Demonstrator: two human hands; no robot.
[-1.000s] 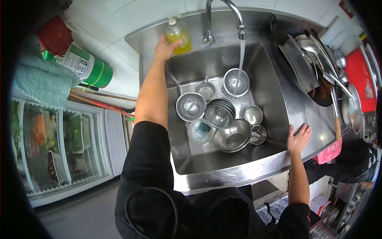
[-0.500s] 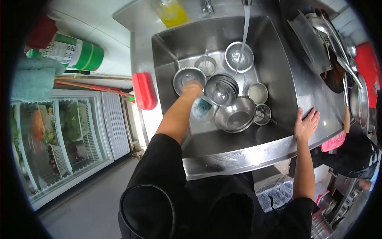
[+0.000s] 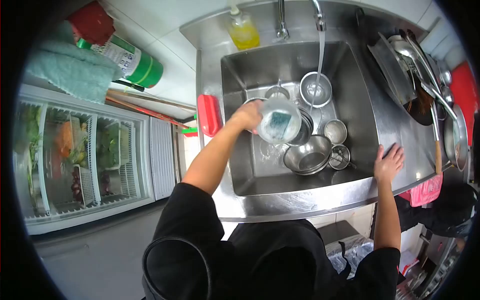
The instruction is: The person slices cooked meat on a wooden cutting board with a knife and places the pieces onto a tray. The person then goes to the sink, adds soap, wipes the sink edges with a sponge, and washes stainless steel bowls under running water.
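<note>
In the head view, my left hand (image 3: 246,116) is closed on the rim of a clear plastic container (image 3: 293,112), raised over the left half of the sink. A green scouring pad (image 3: 279,124) lies in it with some suds. Partly hidden beneath are stacked metal bowls (image 3: 303,134) and another bowl behind my hand. My right hand (image 3: 389,162) lies flat on the sink's front right edge, fingers apart, holding nothing. Between the hands, a metal basin (image 3: 307,152), a small metal cup (image 3: 335,132) and a smaller cup with a utensil (image 3: 340,157) sit in the sink (image 3: 357,115).
Water runs from the tap (image 3: 320,22) into a metal bowl (image 3: 315,90). A yellow soap bottle (image 3: 244,34) stands behind; a red object (image 3: 208,115) lies on the left ledge. Pans and ladles (image 3: 425,70) crowd the right counter. A glass-topped fridge (image 3: 85,160) is at left.
My left hand has left the bowl on the left and now holds up the clear container with the pad, which was resting in the sink. The view has shifted; my right hand stays on the edge.
</note>
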